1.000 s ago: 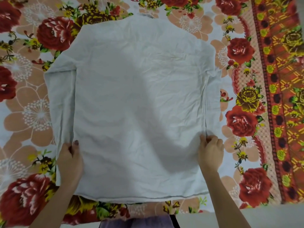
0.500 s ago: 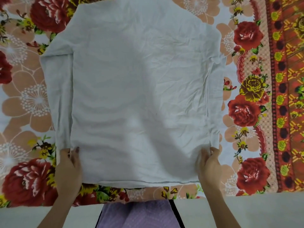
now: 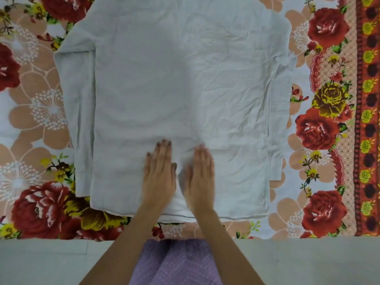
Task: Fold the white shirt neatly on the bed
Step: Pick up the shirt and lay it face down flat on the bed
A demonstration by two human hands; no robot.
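In the head view, the white shirt [image 3: 185,83] lies flat in the middle of the frame on the bed [image 3: 296,227], whose floral sheet [image 3: 30,120] shows on both sides. The shirt's top runs off the upper edge, so that part is cut off. One sleeve [image 3: 80,112] lies down the left side; a cuff [image 3: 275,168] shows at the right. The left hand [image 3: 159,173] and right hand [image 3: 198,175] rest flat, side by side, on the lower middle of the shirt, each grip wide with straight fingers and holding nothing. The right fingertips are blurred. Purple cloth [image 3: 174,264] fills the bottom centre, flanked by a grey band [image 3: 41,262] that is hard to make out.
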